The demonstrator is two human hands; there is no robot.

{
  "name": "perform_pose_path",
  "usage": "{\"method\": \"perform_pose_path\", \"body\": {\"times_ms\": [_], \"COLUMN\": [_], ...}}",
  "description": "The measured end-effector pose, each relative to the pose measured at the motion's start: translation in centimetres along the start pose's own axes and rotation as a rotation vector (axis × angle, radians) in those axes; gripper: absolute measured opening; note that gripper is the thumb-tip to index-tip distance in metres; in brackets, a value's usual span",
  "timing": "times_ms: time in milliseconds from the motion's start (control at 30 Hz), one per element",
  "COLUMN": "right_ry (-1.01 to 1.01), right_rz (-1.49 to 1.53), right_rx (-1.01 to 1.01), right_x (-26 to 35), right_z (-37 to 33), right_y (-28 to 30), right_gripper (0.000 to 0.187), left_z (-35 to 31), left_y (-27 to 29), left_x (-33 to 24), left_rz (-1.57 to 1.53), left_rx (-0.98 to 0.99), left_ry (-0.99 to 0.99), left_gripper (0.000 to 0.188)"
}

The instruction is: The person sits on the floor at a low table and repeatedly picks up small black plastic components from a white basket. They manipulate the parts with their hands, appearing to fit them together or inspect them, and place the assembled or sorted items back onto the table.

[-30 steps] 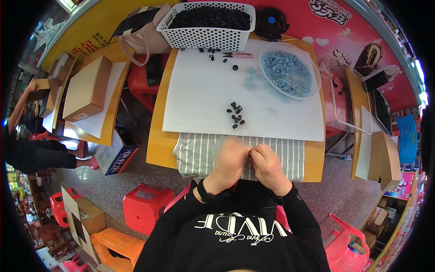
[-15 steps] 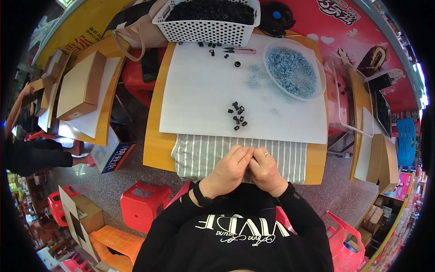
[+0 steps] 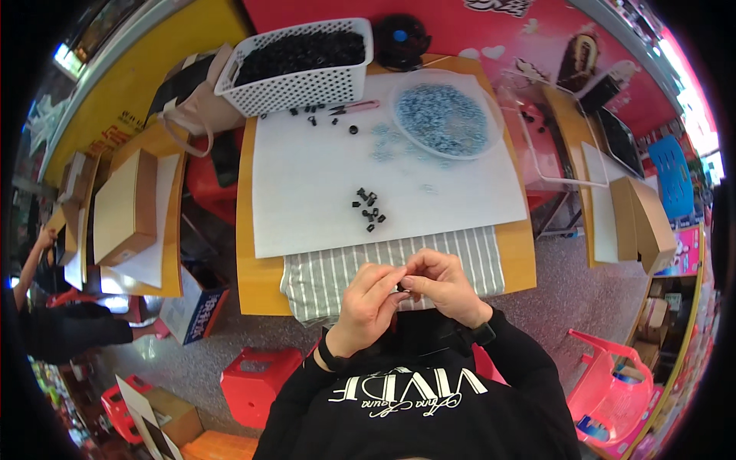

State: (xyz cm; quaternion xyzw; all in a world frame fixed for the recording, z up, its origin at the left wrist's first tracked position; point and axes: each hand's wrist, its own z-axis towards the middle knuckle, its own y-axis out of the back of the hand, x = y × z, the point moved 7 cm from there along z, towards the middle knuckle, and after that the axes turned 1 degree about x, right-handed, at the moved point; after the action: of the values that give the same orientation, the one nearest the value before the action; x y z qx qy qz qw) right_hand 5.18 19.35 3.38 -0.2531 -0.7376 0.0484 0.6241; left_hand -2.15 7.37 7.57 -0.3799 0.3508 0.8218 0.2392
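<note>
One black piece (image 3: 400,287), its direction and long axis indiscernible, is pinched between curled left hand (image 3: 369,302) and right hand (image 3: 444,286)

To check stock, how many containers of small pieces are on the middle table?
2: a white basket of black pieces, far left; a tub of blue pieces, far right.

Stocked shelves (image 3: 658,313), an ice-cream wall poster (image 3: 576,63) and red stools (image 3: 249,392) suggest a shop.

Matt cloth (image 3: 326,274) lines the near edge of my wood-look table (image 3: 259,285), under a smooth sheet (image 3: 307,180). My far-left-corner basket (image 3: 299,90) is perforated plastic; the bowl (image 3: 496,126) near the far right corner, translucent plastic.
</note>
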Motion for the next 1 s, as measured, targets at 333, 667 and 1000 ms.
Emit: {"method": "perform_pose_path", "body": {"times_ms": [333,667,1000], "right_ry": [0.026,0.362,0.79], "right_rz": [0.0,-0.416,-1.421], "right_rx": [0.075,-0.529,-0.084], "right_x": [-2.8,14.1,9.7], "right_z": [-2.3,-3.6,-3.4], "right_y": [-0.4,10.5,5.3], "right_gripper": [0.009,0.007,0.023], "left_z": [-2.8,-2.0,-1.2], "left_y": [-1.2,-1.1,0.5], "left_x": [0.0,0.3,-0.2], "left_rz": [-0.109,-0.201,-0.131], "left_rx": [0.025,0.012,-0.164], "left_ry": [0.134,0.27,0.192], "left_gripper": [0.038,0.025,0.012]}}
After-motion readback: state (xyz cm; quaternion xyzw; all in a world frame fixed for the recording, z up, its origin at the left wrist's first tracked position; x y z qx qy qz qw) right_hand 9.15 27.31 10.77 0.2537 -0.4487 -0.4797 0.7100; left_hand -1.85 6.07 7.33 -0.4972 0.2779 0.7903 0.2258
